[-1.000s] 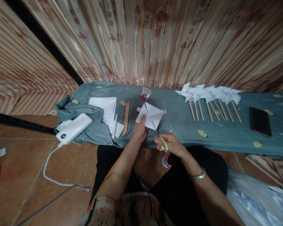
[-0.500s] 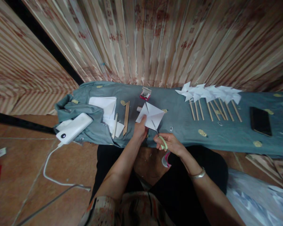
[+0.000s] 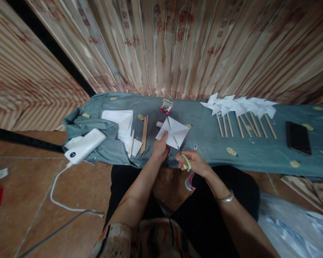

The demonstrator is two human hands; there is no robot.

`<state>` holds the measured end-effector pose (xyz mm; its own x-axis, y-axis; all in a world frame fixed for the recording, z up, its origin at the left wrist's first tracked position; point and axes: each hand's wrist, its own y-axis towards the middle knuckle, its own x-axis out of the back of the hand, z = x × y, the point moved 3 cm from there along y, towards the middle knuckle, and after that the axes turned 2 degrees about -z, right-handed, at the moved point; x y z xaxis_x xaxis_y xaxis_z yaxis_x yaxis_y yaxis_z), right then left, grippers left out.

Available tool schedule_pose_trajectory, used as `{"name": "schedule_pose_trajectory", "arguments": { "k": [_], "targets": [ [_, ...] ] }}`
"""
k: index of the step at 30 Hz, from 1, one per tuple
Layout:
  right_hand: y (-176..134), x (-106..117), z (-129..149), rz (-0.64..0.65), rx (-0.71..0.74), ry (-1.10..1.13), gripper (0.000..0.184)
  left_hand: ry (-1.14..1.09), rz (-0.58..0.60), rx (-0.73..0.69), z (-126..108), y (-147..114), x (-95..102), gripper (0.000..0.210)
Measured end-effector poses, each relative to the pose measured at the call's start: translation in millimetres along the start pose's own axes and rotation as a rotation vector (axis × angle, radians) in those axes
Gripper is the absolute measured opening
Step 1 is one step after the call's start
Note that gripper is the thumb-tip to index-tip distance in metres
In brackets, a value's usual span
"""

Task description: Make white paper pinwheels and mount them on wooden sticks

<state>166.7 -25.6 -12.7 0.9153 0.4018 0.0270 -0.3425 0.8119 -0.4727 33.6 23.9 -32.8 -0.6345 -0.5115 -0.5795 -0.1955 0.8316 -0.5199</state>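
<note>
My left hand [image 3: 160, 146] pinches the lower left side of a square sheet of white paper [image 3: 179, 129], thumb on top. Slits run inward from its corners. My right hand [image 3: 192, 162] is closed round the light green handles of a pair of scissors [image 3: 187, 161]. Their blades reach into the paper from its lower corner. Just beyond the sheet stands a small open red box [image 3: 166, 106] with shiny bits inside. A short pale cylinder [image 3: 159, 124] lies partly behind the paper's left edge.
Several thin wooden sticks [image 3: 144, 134], a white pen [image 3: 131, 143] and white paper sheets [image 3: 123, 120] lie to the left. Further left is a white power bank [image 3: 87, 145] with a cable. Several white paper pinwheels [image 3: 239, 105] on sticks and a black phone [image 3: 298, 138] lie right on the green cloth [image 3: 210, 154].
The paper has shifted very slightly to the right in view. Both hands keep their holds, with the scissors still at the paper's lower corner.
</note>
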Motion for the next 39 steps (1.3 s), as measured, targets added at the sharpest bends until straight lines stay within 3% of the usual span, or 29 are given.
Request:
{"name": "schedule_pose_trajectory", "arguments": {
  "k": [39],
  "targets": [
    [1.0, -2.2, 1.3, -0.024, 0.035, 0.001, 0.049, 0.005, 0.011, 0.006, -1.7, -3.8, -1.1, 0.005]
  ]
}}
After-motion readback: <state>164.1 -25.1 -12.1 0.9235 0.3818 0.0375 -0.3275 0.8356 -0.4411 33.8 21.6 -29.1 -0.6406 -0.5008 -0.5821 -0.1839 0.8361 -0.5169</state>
